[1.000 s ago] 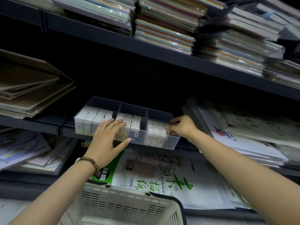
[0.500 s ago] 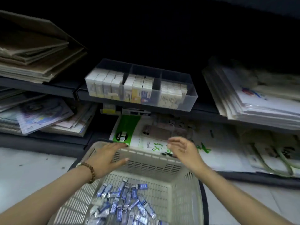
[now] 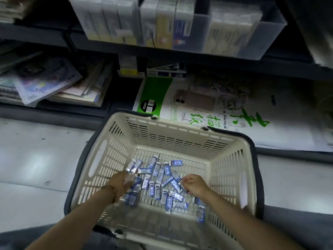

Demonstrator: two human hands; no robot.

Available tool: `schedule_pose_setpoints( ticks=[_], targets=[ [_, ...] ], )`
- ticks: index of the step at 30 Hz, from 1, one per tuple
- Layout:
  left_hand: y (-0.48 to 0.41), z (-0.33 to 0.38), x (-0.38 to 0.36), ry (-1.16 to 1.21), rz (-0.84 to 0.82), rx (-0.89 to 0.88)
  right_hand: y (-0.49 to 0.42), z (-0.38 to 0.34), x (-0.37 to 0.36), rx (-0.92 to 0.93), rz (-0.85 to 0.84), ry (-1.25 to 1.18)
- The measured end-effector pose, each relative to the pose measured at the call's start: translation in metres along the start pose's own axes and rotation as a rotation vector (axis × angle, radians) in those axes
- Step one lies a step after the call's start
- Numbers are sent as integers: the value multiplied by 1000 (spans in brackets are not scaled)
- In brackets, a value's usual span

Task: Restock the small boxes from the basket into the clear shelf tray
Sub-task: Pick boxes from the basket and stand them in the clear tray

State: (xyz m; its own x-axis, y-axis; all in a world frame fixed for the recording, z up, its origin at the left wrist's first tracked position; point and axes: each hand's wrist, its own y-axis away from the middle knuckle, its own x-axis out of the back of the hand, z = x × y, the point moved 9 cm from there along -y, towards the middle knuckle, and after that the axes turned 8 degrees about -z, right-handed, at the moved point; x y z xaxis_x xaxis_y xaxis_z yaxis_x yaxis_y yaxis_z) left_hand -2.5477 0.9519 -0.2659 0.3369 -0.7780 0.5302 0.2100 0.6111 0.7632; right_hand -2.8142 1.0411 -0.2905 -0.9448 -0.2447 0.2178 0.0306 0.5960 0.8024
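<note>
The cream plastic basket (image 3: 180,139) stands on the floor below me. Several small blue-and-white boxes (image 3: 162,177) lie scattered across its bottom. My left hand (image 3: 122,181), with a bead bracelet at the wrist, reaches into the left side of the pile, and its blurred fingers curl down around boxes there. My right hand (image 3: 193,184) is over the right side of the pile, fingers curled and pinching the end of one box. The clear shelf tray (image 3: 272,33) sits on the shelf above, its three compartments packed with upright boxes.
Sketch paper packs (image 3: 225,109) lie on the low shelf just behind the basket. Slanted stacks of paper pads (image 3: 50,83) fill the shelf to the left. Price labels (image 3: 129,69) hang under the tray. Pale floor shows on both sides.
Both hands came away from the shelf tray and dropped down into the basket, now closing on boxes. My view swung down from the shelves to the basket.
</note>
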Motion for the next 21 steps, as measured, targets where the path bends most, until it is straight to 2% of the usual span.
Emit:
schedule_pose_setpoints(
  ticks=[3, 6, 10, 12, 14, 17, 21],
  targets=[
    [-12, 11, -3, -267, -107, -7, -7, 7, 4, -8, 27, -48],
    [-21, 18, 1, -570, -69, 0, -11, 15, 5, -15, 42, -65],
    [-28, 17, 4, -647, -27, 10, -13, 20, 0, -36, 53, -58],
    [-26, 19, 9, -454, 18, 14, -14, 14, -5, -1, 44, -18],
    [-19, 26, 20, -90, 111, -38, -15, -2, -16, 69, 10, 52],
    [5, 54, 57, 345, 255, -190, -17, -37, -53, 187, -125, 42],
    [66, 64, 118, 855, 480, -333, -26, -65, -123, 192, -296, 181]
  ],
)
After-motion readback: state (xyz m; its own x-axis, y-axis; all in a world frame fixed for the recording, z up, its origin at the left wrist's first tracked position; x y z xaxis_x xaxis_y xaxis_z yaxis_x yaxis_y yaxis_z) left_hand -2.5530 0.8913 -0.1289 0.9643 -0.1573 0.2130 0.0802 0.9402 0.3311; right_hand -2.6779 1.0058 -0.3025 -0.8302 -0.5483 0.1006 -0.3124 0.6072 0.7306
